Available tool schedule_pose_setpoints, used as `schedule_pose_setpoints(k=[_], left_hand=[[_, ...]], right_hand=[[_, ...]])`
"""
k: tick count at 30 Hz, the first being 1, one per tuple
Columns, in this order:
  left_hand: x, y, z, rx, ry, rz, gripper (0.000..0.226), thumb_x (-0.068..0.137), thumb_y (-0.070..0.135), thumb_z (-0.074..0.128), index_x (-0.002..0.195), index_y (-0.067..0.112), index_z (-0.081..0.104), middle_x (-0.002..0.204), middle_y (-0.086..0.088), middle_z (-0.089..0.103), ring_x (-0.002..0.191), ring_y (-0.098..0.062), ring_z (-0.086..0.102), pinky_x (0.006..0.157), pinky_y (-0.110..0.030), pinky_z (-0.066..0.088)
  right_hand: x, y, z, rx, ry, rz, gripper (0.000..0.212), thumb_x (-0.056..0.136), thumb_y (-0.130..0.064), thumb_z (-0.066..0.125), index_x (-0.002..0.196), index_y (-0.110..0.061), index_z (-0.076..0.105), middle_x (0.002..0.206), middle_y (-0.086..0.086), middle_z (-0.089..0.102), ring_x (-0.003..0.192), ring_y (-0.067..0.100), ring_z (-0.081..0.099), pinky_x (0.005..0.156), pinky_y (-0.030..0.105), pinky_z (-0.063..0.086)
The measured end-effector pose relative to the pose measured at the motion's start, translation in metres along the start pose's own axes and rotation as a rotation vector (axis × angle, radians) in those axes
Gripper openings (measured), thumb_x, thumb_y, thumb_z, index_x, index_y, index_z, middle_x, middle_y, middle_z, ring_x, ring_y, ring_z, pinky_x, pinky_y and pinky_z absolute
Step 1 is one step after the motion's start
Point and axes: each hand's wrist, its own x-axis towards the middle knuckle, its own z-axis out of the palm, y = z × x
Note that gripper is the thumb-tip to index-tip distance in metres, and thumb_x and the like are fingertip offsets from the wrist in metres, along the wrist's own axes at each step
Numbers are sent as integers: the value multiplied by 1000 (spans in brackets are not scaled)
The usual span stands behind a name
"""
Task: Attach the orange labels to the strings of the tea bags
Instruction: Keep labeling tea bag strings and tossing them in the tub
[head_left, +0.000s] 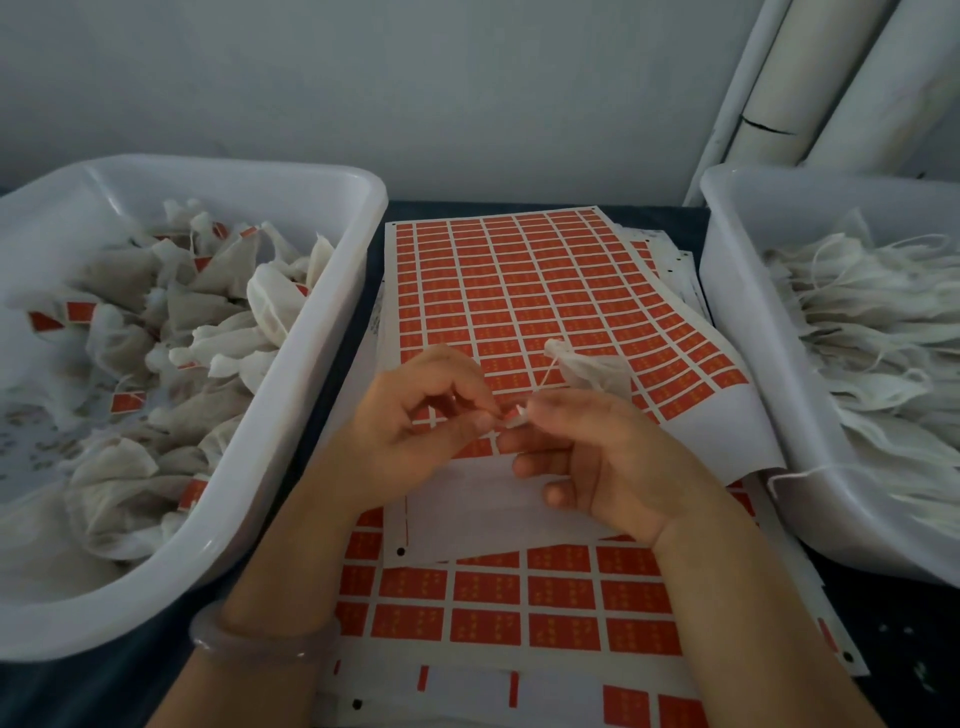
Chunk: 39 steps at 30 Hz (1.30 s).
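Observation:
Both hands meet over the top sheet of orange labels. My left hand pinches a small orange label between thumb and fingertips. My right hand pinches the same label from the other side, together with the end of a thin string. The string runs up to a white tea bag that lies on the sheet just beyond my right hand. How far the label is folded round the string is hidden by the fingertips.
A white tub on the left holds several tea bags with orange labels on them. A white tub on the right holds a pile of tea bags with bare strings. More label sheets lie stacked under my wrists. White pipes stand at the back right.

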Motion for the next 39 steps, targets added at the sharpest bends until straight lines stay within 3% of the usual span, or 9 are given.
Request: schedule_pose_setpoints(k=[2, 7, 10, 13, 18, 24, 28, 34, 39], left_hand=[[-1, 0, 1, 12, -1, 19, 10, 84, 19, 56, 83, 15, 64, 87, -7, 61, 83, -19, 59, 74, -36, 52], [-1, 1, 4, 17, -13, 10, 9, 83, 21, 56, 81, 16, 63, 88, -4, 60, 84, -16, 58, 77, -30, 50], [-1, 6, 6, 25, 30, -14, 13, 83, 26, 56, 88, 15, 63, 89, -1, 61, 86, -15, 60, 78, -27, 51], [11, 5, 10, 8, 149, -252, 13, 91, 31, 56, 100, 22, 60, 92, 14, 63, 90, -7, 64, 69, -14, 52], [51, -20, 36, 550, 59, -576, 28, 87, 38, 63, 113, 33, 54, 91, 21, 51, 73, -1, 55, 56, -10, 42], [61, -24, 55, 626, 80, -461, 23, 88, 30, 64, 80, 36, 43, 77, 18, 52, 64, -3, 52, 57, -13, 44], [46, -13, 47, 337, 82, -480, 25, 84, 19, 70, 75, 38, 56, 71, 18, 62, 65, -1, 63, 48, -8, 44], [15, 7, 27, -366, -93, -373, 34, 85, -13, 54, 99, 12, 73, 96, -1, 74, 91, -15, 70, 76, -21, 54], [13, 7, 28, -126, 108, -196, 29, 78, -4, 68, 93, 21, 73, 95, 7, 73, 95, -8, 68, 84, -24, 54]], right_hand=[[1, 1, 0, -3, 24, 33, 28, 71, -49, 66, 73, -24, 76, 81, 8, 73, 64, 16, 68, 44, 22, 46], [6, 3, -4, -55, 187, -5, 20, 86, -13, 65, 70, -21, 74, 73, 4, 72, 57, 13, 66, 38, 20, 41], [5, 2, -6, -117, 267, -96, 13, 83, -11, 69, 89, -21, 73, 73, 1, 73, 60, 12, 68, 42, 18, 43], [6, 2, -16, -152, 465, -235, 18, 82, -22, 71, 98, -29, 71, 81, -7, 74, 70, 10, 70, 53, 18, 48], [11, 4, -20, -40, 723, -377, 12, 85, -19, 69, 82, -30, 72, 77, -10, 74, 70, 10, 71, 54, 19, 51], [13, 5, -23, -57, 780, -389, 3, 83, -25, 71, 79, -25, 71, 69, -11, 72, 61, 5, 68, 50, 17, 54], [18, 7, -23, -74, 777, -342, 5, 85, -28, 68, 83, -25, 71, 79, -8, 74, 74, 10, 71, 63, 27, 57], [16, 6, -17, -15, 665, -343, 10, 88, -19, 65, 81, -20, 72, 76, -2, 74, 71, 14, 71, 61, 28, 56], [15, 6, -13, 16, 583, -327, 14, 88, -16, 63, 79, -19, 72, 80, 3, 75, 74, 18, 72, 65, 32, 57]])
